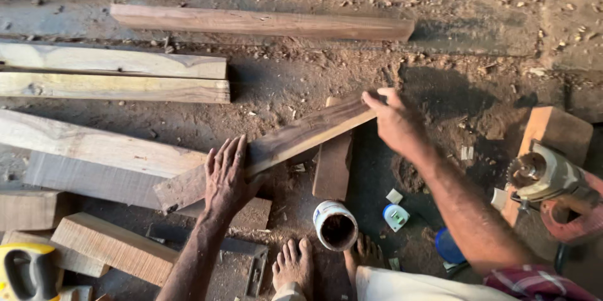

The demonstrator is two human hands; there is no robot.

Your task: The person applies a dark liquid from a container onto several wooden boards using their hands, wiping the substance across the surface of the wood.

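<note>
A long dark wooden plank (282,144) lies at a slant, resting on a short upright block (333,166). My left hand (227,175) presses flat on the plank's lower left part, fingers spread. At the upper right end of the plank, my right hand (396,122) grips it with thumb and fingers. My bare feet (295,266) stand on the floor just below.
Several planks (113,78) lie to the left and at the top on the sawdust-covered floor. A white open tub (335,225) and a small white-and-blue bottle (396,216) sit near my feet. A power tool with a toothed blade (546,175) rests at right; a yellow saw handle (25,269) at bottom left.
</note>
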